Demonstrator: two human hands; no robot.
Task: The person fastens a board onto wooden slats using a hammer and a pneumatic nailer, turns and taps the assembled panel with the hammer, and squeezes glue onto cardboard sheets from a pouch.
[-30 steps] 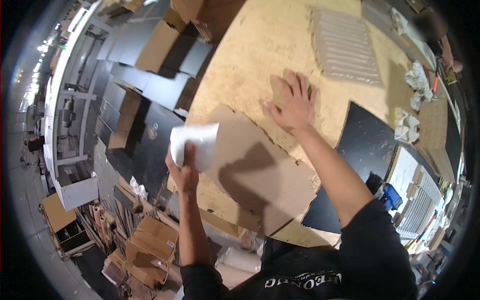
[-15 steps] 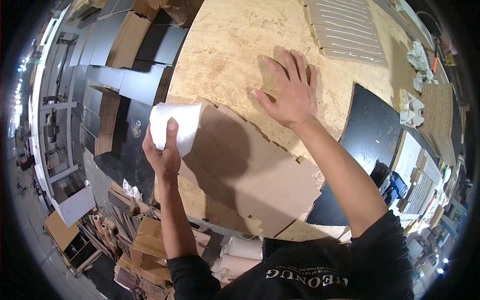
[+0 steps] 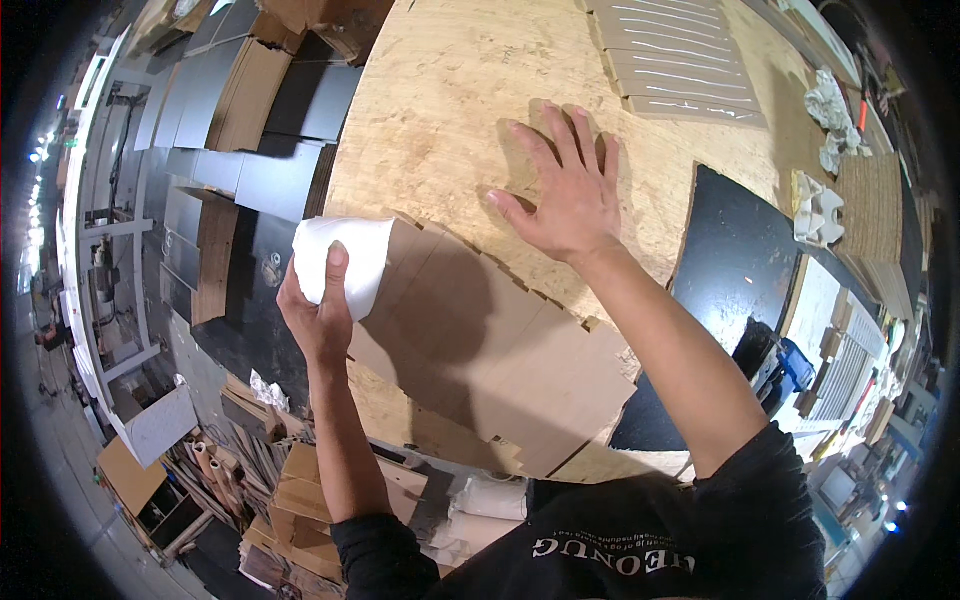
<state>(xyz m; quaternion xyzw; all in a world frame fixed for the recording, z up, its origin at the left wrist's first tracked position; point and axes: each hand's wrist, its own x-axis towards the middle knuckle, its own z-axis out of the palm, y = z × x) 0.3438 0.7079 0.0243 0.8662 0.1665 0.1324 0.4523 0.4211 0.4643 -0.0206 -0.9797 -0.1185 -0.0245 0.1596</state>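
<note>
My left hand (image 3: 322, 315) grips a smooth white folded sheet (image 3: 352, 262), paper or cloth, I cannot tell which. The thumb presses on its top while the fingers curl out of sight behind it. The sheet lies at the left end of a long brown board (image 3: 540, 365) with notched edges, which rests slantwise on a plywood tabletop (image 3: 430, 110). Beyond the board, my right hand (image 3: 572, 205) is spread flat over the plywood, fingers apart, holding nothing. A shadow falls across the middle of the board.
A brown panel with white lines (image 3: 680, 60) lies at the far right of the table. Nearer is a black board (image 3: 735, 270), with a blue-and-black tool (image 3: 790, 368) beside it. Stacked dark panels (image 3: 280, 175) stand left; cardboard boxes (image 3: 300, 500) lie below.
The whole view has shifted slightly. My left hand still grips the white sheet at the board's end, and my right hand stays spread on the plywood.
</note>
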